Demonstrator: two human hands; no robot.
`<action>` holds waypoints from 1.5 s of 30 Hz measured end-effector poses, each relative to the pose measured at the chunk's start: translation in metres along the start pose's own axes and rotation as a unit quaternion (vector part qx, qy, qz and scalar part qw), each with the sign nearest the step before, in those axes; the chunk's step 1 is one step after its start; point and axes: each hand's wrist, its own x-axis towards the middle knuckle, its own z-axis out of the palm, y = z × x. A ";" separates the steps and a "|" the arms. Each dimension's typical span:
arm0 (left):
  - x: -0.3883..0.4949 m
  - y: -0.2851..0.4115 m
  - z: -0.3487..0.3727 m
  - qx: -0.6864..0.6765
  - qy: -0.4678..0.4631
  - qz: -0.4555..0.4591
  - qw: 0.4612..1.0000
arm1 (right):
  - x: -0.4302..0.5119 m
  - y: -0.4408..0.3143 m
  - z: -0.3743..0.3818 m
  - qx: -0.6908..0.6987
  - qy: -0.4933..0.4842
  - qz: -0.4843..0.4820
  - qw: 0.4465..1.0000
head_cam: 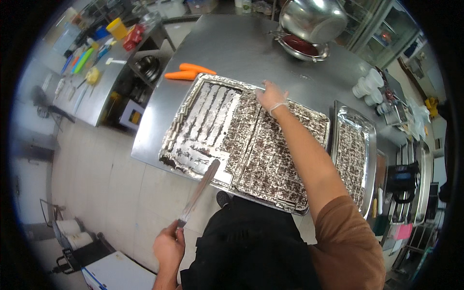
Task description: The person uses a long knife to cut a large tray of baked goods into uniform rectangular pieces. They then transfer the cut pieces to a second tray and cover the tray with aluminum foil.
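Observation:
My left hand [169, 243] grips the handle end of a long icing spatula [199, 192]. The spatula's blade is smeared brown, and its tip is over the scraped-out left part of a large metal sheet tray [212, 112]. Cut sheet cake [275, 156], white with dark brown crumbs, fills the right side of that tray. Cream and dark cake scraps line the tray's left rim. At the cake's far edge is my right hand [272, 98], in what looks like a clear glove, fingers apart. Whether its fingertips touch the cake or the rim, I cannot tell.
Two carrots [186, 72] lie by the tray's far left corner on the steel table [232, 47]. A second foil-lined tray of cake [349, 156] stands at right. Beyond are a steel bowl [313, 20], a strainer with red contents [301, 45] and white tubs [369, 85].

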 end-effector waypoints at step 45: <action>0.176 0.153 0.128 -0.201 -0.006 0.086 0.976 | 0.069 0.024 0.027 0.055 -0.107 0.112 0.986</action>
